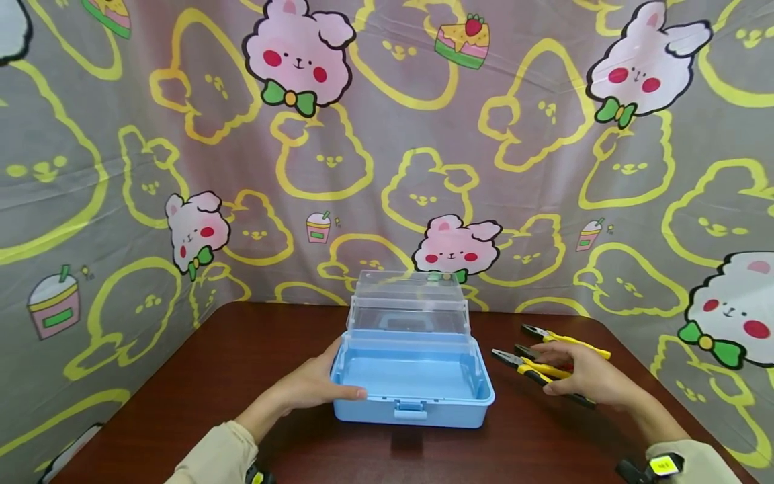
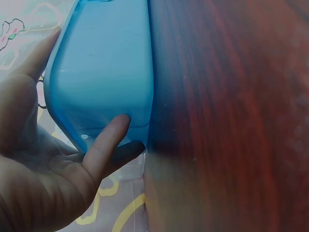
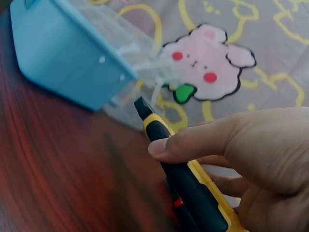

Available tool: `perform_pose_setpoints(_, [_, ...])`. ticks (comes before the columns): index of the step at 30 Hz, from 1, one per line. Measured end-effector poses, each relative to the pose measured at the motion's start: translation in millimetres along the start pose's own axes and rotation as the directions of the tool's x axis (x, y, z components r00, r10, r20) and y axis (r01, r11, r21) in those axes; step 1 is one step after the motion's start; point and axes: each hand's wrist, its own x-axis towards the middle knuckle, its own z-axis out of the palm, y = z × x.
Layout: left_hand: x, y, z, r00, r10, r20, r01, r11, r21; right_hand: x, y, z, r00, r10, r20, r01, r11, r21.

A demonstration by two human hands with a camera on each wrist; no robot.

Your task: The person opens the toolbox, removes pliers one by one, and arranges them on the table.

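A light blue plastic toolbox (image 1: 363, 412) stands on the table with its clear lid (image 1: 408, 286) and clear trays raised behind it. My left hand (image 1: 308, 383) grips the box's left end, thumb along the front rim and fingers spread against the end wall (image 2: 106, 63). To the right of the box, my right hand (image 1: 583, 376) pinches yellow-and-black pliers (image 3: 186, 179) by the handles, thumb on top. Their metal jaws point toward the box. A second tool with black and red on its handles lies under them, partly hidden by the hand.
Another pair of yellow-handled pliers (image 1: 571, 339) lies behind my right hand. The dark reddish-brown table (image 1: 260, 349) carries everything. A patterned curtain (image 1: 338, 222) hangs close behind the table and along both sides.
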Motion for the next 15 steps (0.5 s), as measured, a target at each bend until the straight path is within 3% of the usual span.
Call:
perform_pose_setpoints(10, [0.5, -0.1, 0.0, 1.000, -0.012, -0.005, 0.012, 1.000, 0.001, -4, 14, 5.9, 0.994, 0.104, 0.025, -0.104, 0.995, 0.007])
perform_pose_setpoints(15, [0.9, 0.8, -1.2, 1.000, -0.016, 0.006, 0.016, 1.000, 0.015, -3, 17, 10.3, 0.988, 0.156, 0.013, -0.155, 0.984, -0.083])
